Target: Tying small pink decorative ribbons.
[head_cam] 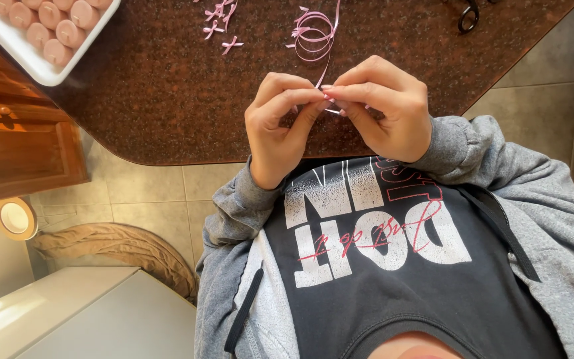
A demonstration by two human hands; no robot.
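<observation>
a thin pink ribbon [320, 73] is pinched between pressed fingertips of the left hand [280, 123] and right hand [383, 110], just above the brown counter [154, 86]. it is judged light, limp, slippery; best gripped near its end.

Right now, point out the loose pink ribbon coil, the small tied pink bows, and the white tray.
loose pink ribbon coil [313, 36], head view, loop's middle
small tied pink bows [219, 20], head view, centre bow
white tray [31, 65], head view, bare rim
</observation>
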